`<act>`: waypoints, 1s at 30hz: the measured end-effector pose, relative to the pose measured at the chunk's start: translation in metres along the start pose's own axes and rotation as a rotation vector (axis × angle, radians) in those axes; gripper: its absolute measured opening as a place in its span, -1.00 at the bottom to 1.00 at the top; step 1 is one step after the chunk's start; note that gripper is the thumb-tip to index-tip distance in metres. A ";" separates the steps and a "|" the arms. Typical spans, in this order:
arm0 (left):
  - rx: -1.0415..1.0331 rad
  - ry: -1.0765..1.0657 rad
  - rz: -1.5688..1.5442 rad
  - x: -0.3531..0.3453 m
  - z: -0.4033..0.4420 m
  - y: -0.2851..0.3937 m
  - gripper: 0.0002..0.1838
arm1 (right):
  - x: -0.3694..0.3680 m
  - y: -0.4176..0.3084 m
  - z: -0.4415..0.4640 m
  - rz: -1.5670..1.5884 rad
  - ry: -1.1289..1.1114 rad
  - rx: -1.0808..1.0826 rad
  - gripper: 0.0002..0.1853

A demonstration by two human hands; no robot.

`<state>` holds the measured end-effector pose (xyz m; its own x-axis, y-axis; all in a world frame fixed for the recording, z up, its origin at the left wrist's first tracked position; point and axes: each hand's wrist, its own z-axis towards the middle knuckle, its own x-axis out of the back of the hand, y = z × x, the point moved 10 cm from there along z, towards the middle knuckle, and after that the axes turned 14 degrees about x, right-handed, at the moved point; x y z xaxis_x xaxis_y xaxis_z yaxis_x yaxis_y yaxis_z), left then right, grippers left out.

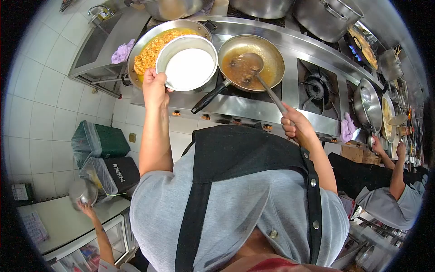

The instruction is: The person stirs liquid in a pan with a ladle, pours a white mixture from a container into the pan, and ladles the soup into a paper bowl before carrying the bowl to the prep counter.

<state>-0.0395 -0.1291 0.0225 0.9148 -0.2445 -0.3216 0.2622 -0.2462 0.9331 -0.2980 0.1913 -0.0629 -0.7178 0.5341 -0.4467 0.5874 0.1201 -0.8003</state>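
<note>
Two hands working, both gripping. The left hand (155,88) is pinching one white-bottomed bowl (167,56) by its rim, near side; can't tell whether the white is contents or the inside surface. The right hand (295,122) is closing round the handle of one ladle (272,96), whose head is sitting in brown sauce (240,72) inside one frying pan (275,59). The pan is standing on the stove (290,68), just right of the bowl.

Counts: one wide pan (131,61) is holding orange food (158,49); three big pots (263,7) are lining the back; two purple cloths (123,52) are lying at opposite ends; two bins (99,147) are standing at the lower left; at least four knobs (206,117) are showing along the front. One burner (317,88) is showing right of the frying pan.

In the way: the bowl is covering part of the wide pan and its food; can't tell if they're touching. The ladle handle is crossing the frying pan's near rim, and the pan's black handle (210,96) is jutting over the stove front, between both forearms.

Two co-workers: one hand (84,207) at lower left is holding a metal bowl (84,191); another person (392,199) is working at far right.
</note>
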 end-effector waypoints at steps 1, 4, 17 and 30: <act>-0.002 -0.003 -0.006 0.000 0.000 0.000 -0.83 | 0.003 -0.001 0.001 0.002 0.000 0.000 -0.37; 0.007 0.006 -0.016 0.003 -0.002 0.001 -0.83 | -0.006 -0.002 0.001 0.188 -0.078 -0.029 -0.36; -0.005 0.008 -0.033 0.008 -0.013 0.003 -0.83 | 0.000 -0.067 -0.001 -0.784 0.105 0.408 -0.34; -0.004 0.028 -0.008 0.012 -0.021 0.005 -0.84 | 0.022 0.011 0.051 -0.448 -0.008 0.165 -0.33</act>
<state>-0.0207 -0.1140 0.0268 0.9209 -0.2157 -0.3247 0.2709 -0.2447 0.9310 -0.3269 0.1614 -0.1018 -0.8900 0.4536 -0.0459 0.1529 0.2022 -0.9673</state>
